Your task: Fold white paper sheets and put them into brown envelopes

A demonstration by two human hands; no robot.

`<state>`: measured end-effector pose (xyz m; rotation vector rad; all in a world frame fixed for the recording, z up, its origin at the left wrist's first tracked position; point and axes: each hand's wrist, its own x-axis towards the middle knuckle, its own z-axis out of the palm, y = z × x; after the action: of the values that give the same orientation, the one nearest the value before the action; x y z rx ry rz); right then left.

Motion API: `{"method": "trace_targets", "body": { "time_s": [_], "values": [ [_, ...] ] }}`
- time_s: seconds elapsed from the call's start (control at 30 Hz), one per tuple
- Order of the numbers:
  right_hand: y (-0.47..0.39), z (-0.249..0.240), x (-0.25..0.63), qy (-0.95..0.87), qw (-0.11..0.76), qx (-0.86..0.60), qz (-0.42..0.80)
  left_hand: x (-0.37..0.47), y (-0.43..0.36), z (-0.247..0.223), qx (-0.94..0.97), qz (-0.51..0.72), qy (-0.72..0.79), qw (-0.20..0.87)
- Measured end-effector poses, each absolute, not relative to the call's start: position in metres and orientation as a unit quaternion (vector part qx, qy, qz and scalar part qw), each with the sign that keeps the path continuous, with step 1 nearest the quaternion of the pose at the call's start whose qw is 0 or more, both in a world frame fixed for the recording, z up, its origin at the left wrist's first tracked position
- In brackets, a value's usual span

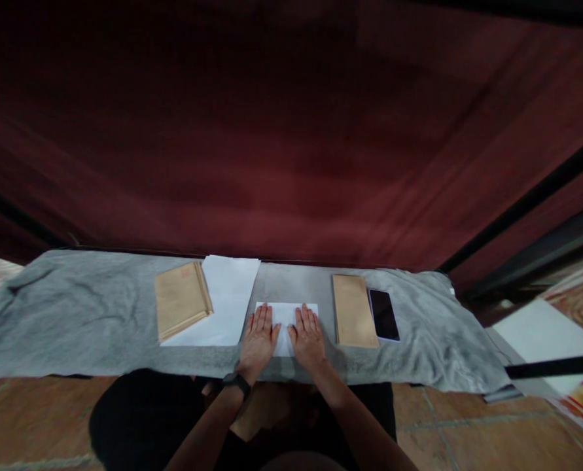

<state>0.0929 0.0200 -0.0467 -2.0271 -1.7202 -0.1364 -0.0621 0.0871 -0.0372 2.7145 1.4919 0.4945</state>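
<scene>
My left hand (pixel 258 339), right hand (pixel 309 337) flat on paper (pixel 287 313), centre of cloth (pixel 99 314); fingers straight, nearly together, thumbs out, nothing pinched. Paper appears folded; sheets (pixel 229 297) at left, partly under envelopes (pixel 180 297), look unfolded.

A soft grey cloth (pixel 89 307) lies wrinkled at both ends; a phone (pixel 384 314) with a dark screen and pale edge rests on its right part; behind is a big dark red surface (pixel 271 163); a black bar (pixel 521 206) slants on the right; brown tiles (pixel 438 425) with pale lines cover the floor.
</scene>
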Motion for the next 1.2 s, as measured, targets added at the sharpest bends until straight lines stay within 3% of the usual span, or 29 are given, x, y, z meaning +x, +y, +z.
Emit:
{"method": "trace_targets", "body": {
  "time_s": [0.8,1.03,1.2],
  "values": [
    [-0.016,-0.044,0.114,-0.580,0.237,-0.776,-0.071,-0.073,0.070,-0.042,0.837,0.225,0.498,-0.011],
    [-0.017,-0.027,0.074,-0.683,0.240,-0.690,0.000,-0.051,0.038,-0.045,0.902,0.188,0.389,0.002],
    [-0.025,-0.031,0.075,-0.682,0.220,-0.697,-0.017,-0.059,0.035,-0.046,0.896,0.167,0.411,-0.002]
  ]
}}
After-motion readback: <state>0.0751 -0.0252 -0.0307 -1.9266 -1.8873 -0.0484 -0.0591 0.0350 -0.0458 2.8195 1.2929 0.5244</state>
